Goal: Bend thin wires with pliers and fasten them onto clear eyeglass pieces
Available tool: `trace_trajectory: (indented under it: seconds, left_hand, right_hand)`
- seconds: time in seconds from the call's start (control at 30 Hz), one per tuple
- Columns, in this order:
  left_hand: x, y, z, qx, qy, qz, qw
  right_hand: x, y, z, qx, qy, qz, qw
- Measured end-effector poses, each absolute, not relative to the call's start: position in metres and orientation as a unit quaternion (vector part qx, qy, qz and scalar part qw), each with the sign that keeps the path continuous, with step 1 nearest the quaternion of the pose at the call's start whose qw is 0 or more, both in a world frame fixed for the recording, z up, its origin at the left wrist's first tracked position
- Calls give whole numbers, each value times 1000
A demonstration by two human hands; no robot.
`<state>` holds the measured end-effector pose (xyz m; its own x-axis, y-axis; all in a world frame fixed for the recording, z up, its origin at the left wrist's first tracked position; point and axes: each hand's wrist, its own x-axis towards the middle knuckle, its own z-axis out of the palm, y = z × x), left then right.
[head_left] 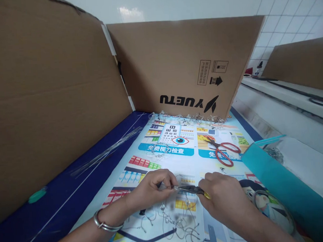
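My left hand (158, 188) pinches a thin wire with a small clear bead at its fingertips. Wrapped in my right hand (222, 195) are needle-nose pliers (190, 189) with dark jaws and a yellow handle. The jaw tips meet the wire right at my left fingertips; whether they bite on it is too small to tell. Below both hands, a tangle of thin wire with clear beads (180, 221) hangs or lies over the printed poster (180, 170). Red-handled scissors (224, 152) lie beyond my right hand, blades pointing to the far left.
Cardboard panels (185, 62) stand at the back and left. More beaded wire (188, 119) lies along the back panel's foot. A bundle of straight wires (109, 152) rests on the left. At right are a teal box (283, 179) and a round clear container (289, 215).
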<state>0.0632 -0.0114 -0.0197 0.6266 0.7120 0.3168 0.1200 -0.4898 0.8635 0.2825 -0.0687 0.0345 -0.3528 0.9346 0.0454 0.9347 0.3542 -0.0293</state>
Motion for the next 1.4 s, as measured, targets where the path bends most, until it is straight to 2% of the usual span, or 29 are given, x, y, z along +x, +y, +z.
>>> trace_trajectory:
  seconds: [0.53,0.9,1.13,1.4]
  left_hand:
    - [65,-9,-20,795,270,341,423]
    - [71,-4,-33,750,361,390,394]
    - [68,4,-41,712,402,396,419]
    - [66,-1,-31,685,381,395,479]
  right_hand:
    - [288,-61,25,-574,-819,18,16]
    - [288,-52,-11,-564,-813,-83,121]
    - [292,-46,-24,-610,-779,-16,145]
    - [293,-40,-23,-630,-762,29,151]
